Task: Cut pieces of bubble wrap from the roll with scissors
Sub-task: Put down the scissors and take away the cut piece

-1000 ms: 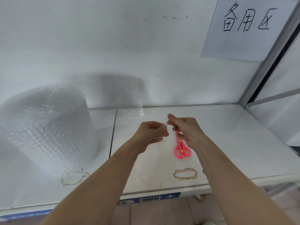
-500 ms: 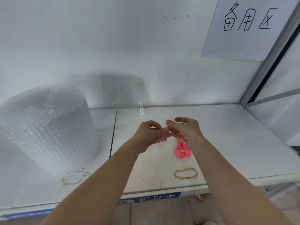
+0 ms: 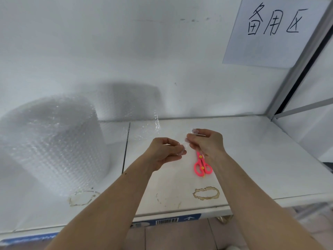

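A big roll of bubble wrap [image 3: 52, 141] stands upright on the left of the white table [image 3: 252, 156]. Its loose sheet [image 3: 144, 127] trails right toward my hands. My left hand [image 3: 165, 150] and my right hand [image 3: 207, 141] are held together above the table, each pinching a small clear piece of bubble wrap [image 3: 185, 143] between the fingertips. Pink scissors [image 3: 201, 165] lie flat on the table just under my right wrist, handles toward me, blades partly hidden by the hand.
A white wall rises behind the table, with a paper sign [image 3: 270, 31] at the upper right. A metal frame post [image 3: 297, 69] stands at the right. Brown ring stains [image 3: 206, 193] mark the table near its front edge.
My hands touched half a second ago and have now drawn slightly apart, the right hand lifting a little. The scissors and the roll have not moved.
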The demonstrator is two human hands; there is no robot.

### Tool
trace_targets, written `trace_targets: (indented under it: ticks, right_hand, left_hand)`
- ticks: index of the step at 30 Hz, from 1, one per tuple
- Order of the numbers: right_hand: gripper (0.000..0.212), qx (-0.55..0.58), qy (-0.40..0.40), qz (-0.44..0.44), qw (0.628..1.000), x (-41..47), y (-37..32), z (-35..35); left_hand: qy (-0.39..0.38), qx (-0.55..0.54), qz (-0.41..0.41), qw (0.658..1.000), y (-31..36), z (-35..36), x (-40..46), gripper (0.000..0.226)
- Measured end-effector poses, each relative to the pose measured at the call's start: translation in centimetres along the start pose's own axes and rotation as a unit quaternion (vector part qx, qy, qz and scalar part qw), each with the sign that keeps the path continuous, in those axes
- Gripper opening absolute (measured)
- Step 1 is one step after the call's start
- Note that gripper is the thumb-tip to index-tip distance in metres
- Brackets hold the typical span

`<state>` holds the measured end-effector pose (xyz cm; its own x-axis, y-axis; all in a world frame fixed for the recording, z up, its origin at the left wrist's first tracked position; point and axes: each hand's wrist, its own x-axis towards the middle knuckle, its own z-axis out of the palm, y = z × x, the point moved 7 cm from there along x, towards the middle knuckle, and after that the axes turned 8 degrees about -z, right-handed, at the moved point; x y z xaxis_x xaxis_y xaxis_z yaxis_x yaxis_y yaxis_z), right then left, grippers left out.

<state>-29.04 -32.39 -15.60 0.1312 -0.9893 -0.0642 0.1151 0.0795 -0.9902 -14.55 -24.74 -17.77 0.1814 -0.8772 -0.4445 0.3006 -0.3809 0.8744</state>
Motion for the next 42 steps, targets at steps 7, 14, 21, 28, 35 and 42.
trace_targets:
  ticks: [7,14,21,28,35,42]
  right_hand:
    - [0.02,0.012,-0.015,0.018,1.0,0.0,-0.3,0.1]
    - [0.006,-0.005,-0.038,0.06,0.997,0.1,0.0,-0.6]
    - [0.006,-0.013,0.029,0.037,0.999,1.2,0.1,-4.2]
    - [0.014,-0.019,0.024,-0.011,0.999,4.2,-1.3,-9.9]
    - [0.026,-0.026,0.035,-0.028,0.999,9.9,-3.3,-16.8]
    - [0.035,-0.024,0.105,-0.041,0.993,17.0,-3.8,-22.8]
  left_hand:
    - [0.041,-0.011,0.023,0.999,0.3,-0.8,0.1,0.028]
    - [0.076,0.042,0.036,0.996,0.5,-0.7,0.3,0.036]
    - [0.093,0.061,0.056,0.992,0.3,1.2,1.2,0.041]
    - [0.064,0.046,0.034,0.996,0.9,6.8,3.6,0.041]
    - [0.026,0.09,0.031,0.995,3.9,15.5,9.4,0.044]
    - [0.044,0.106,0.031,0.993,4.9,21.1,17.2,0.047]
